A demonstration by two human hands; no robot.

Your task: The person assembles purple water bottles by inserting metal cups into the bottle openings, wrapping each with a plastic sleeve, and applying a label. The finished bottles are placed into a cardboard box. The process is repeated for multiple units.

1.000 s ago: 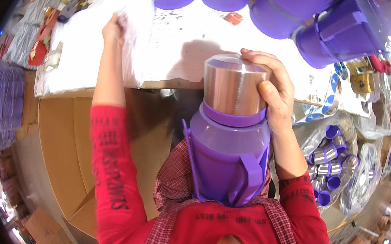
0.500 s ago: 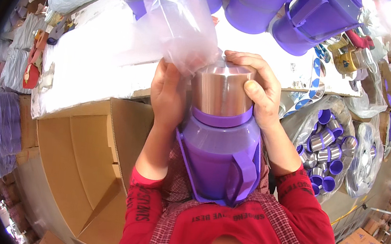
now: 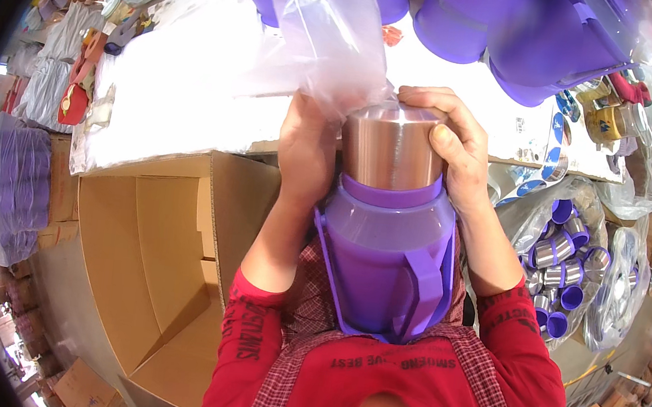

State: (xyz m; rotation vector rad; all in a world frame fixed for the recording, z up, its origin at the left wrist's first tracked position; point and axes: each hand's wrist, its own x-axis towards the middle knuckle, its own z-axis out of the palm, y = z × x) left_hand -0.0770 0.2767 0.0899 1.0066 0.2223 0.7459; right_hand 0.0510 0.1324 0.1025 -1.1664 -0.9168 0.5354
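Head view. One second ago the left hand was stretched out over the table, at the plastic lying there; now it is drawn in beside the steel cap, and a clear plastic bag is held up in it. The bag was already at the cap half a second ago; little is changed since. The right hand is kept in place throughout: fingers laid over the cap's top, thumb pressed to its side, cap grasped. Bag gripped at its lower end by the left hand, fingers partly hidden.

Purple flask found below and between both hands, leaned against the wearer's front. Body glossy, broad, narrowing to a purple collar under the brushed cap. Angular handle set on the side nearest the wearer; slim purple strip seen down the left-hand side.

Counts: one flask and one bag at the hands; at least four purple vessels beyond them, cut by the frame; one open carton left of the left forearm; many steel-and-purple cups heaped right of the right hand, overlapped, exact number not readable.
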